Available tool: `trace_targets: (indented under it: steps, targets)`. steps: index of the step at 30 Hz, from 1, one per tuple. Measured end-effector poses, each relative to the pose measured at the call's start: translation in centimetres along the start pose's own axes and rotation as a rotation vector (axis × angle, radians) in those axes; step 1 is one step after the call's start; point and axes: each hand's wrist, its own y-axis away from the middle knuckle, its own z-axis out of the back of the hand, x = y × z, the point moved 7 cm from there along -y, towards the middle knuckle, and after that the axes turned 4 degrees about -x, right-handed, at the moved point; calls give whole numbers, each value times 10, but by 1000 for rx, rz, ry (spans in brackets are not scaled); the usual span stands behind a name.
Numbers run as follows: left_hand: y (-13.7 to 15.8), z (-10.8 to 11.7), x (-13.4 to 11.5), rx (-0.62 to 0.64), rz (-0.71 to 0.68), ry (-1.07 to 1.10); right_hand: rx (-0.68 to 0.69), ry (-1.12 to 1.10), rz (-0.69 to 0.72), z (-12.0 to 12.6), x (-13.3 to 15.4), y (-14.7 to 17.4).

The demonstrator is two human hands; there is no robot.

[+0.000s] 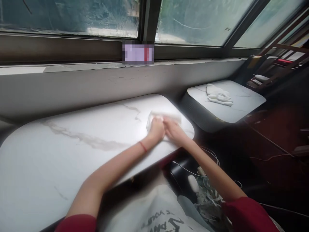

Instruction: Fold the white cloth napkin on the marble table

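A white cloth (164, 116) lies flat near the far right corner of a white marble-patterned desk (72, 145), blurred in the picture. Both hands are pressed onto its near edge, side by side and touching each other: the left hand (156, 129), with a red band (143, 146) on its wrist, and the right hand (172, 129) just beside it. The fingers of each look curled down onto the cloth, but the blur keeps me from telling whether they grip it or only press it flat. Beyond the desk runs a grey sill (96, 80) under a window (72, 16). To the right, apart from this desk, a second white desk (241, 103) carries another crumpled white cloth (218, 95).
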Motion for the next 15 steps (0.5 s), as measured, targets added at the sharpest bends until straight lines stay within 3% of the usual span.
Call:
trace_targets:
  steps: [3, 6, 11, 15]
  targets:
    - [-45, -8, 22, -102, 69, 99, 17, 60, -60, -9, -44, -34]
    - [-73, -20, 47, -187, 197, 166, 58, 103, -56, -20, -70, -71]
    - [-101, -33, 76, -183, 331, 180, 98, 110, 29, -35, -87, -123]
    - [-117, -35, 93, -206, 391, 175, 72, 89, 96, -42, -97, -148]
